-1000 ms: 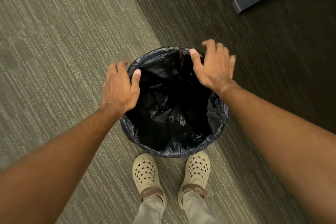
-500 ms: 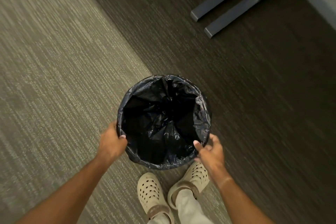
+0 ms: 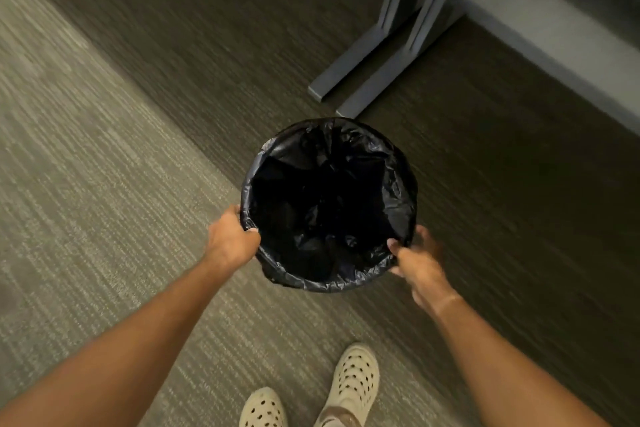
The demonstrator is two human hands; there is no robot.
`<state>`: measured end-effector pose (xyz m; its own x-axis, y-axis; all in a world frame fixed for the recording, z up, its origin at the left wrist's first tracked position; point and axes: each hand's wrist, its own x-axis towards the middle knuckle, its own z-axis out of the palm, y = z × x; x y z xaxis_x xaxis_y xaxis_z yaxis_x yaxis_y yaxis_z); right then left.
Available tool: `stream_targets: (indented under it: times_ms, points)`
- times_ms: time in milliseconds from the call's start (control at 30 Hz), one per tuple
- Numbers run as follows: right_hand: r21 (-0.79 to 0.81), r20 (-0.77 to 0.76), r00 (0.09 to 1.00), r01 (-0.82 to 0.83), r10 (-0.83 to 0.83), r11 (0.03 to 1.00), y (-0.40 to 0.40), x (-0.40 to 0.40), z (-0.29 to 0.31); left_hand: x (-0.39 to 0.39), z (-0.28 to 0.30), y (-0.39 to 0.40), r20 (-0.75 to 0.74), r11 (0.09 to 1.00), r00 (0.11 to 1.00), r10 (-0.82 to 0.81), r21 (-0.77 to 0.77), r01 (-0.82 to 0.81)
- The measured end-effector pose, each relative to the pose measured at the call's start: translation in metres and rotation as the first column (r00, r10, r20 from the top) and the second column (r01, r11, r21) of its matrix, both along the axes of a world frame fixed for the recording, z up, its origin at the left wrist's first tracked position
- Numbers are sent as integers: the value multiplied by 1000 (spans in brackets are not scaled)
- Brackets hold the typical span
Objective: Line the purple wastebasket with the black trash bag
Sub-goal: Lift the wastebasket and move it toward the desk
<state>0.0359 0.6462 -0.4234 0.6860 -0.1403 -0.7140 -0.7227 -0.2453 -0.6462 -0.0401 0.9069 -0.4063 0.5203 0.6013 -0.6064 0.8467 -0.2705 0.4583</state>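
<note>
Looking straight down into the purple wastebasket (image 3: 273,274), of which no purple shows: walls and rim wholly wrapped by the black trash bag (image 3: 391,184), film cuffed over the edge all the way round and sagging in crumpled folds into a dark interior. Standing on the floor (image 3: 104,184) at the seam where pale carpet meets dark carpet, near the feet of a grey table leg (image 3: 398,55) up and to the right, and well ahead of a pair of cream perforated clogs (image 3: 353,381) at the bottom edge. Left hand (image 3: 232,241) clamped on the near-left rim, thumb tip hooked over the cuffed film and fingers tucked out of sight down the outside wall. Right hand (image 3: 420,263) clamped on the near-right rim in the same way, thumb inside on the plastic, fingers blurred behind the edge. Judged from this: lining itself done or all but done, with the step in hand a two-handed hold on the lined bin, either to seat the cuff on the near side or to lift and set the bin somewhere, perhaps toward the table; impossible to tell which. Next move calling for an even pull downward on the overhang so the cuff grips the rim without slack, and for a grip pinching film and rim together, since thin plastic alone could slide off or tear under a lift.
</note>
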Motion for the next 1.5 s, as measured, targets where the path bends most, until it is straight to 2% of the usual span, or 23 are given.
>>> stream_targets:
  times_ms: [267, 367, 467, 533, 600, 667, 733, 800, 867, 933, 1167, 1500]
  points:
    - [-31, 119, 993, 32, -28, 999, -16, 107, 9, 132, 5, -5, 52, 996, 996, -67, -53, 70]
    - [-26, 120, 991, 67, -63, 997, -23, 135, 6, 169, -1, -11, 96, 982, 980, -176, -51, 182]
    - [-14, 115, 989, 94, -92, 995, -29, 158, -5, 199, -9, -20, 52, 957, 956, -289, 10, 289]
    - [-29, 100, 989, 117, -113, 993, -33, 169, -12, 213, -18, -22, 49, 952, 951, -305, 18, 304]
    - [-25, 74, 990, 126, -124, 992, -37, 174, -21, 223, -31, -21, 74, 944, 944, -323, -45, 327]
    - [-13, 59, 989, 134, -133, 991, -39, 177, -29, 236, -72, -8, 73, 942, 945, -318, -86, 324]
    - [-18, 56, 990, 135, -133, 991, -40, 176, -37, 242, -91, -3, 74, 939, 944, -321, -105, 328]
    - [-24, 53, 990, 128, -127, 991, -42, 175, -43, 237, -54, -17, 79, 947, 952, -297, -102, 304]
    - [-24, 45, 991, 127, -126, 992, -43, 175, -47, 233, -45, -25, 57, 949, 951, -302, -78, 306]
    - [-27, 35, 991, 132, -131, 991, -45, 174, -50, 234, -50, -27, 17, 949, 950, -313, -43, 314]
    - [-31, 24, 993, 119, -118, 992, -46, 171, -53, 235, -60, -26, 37, 954, 957, -288, -80, 291]
    - [-74, 60, 995, 88, -83, 993, -52, 165, -64, 234, -60, -37, -50, 919, 920, -389, 51, 391]
